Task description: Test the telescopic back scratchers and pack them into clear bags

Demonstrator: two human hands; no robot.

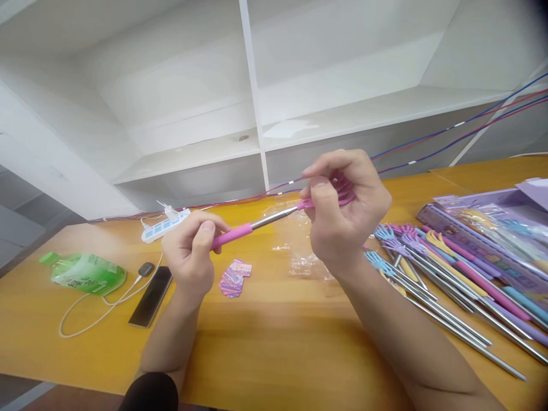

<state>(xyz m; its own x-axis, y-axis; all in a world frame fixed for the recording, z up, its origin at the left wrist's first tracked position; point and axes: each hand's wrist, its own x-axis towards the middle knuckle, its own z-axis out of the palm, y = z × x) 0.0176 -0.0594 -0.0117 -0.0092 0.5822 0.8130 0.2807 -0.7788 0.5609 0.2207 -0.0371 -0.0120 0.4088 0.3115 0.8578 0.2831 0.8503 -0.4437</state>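
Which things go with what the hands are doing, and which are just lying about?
Seem to belong:
pink hand-topped stick, held by the left hand and right hand
other coloured sticks
purple box
small cards
clear wrappers

Just lying about:
green bottle
phone
power strip
dark charger

A green bottle [88,274] lies near a phone [150,297].

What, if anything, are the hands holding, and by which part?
A pink telescopic back scratcher: left hand on its grip, right hand around its claw end.
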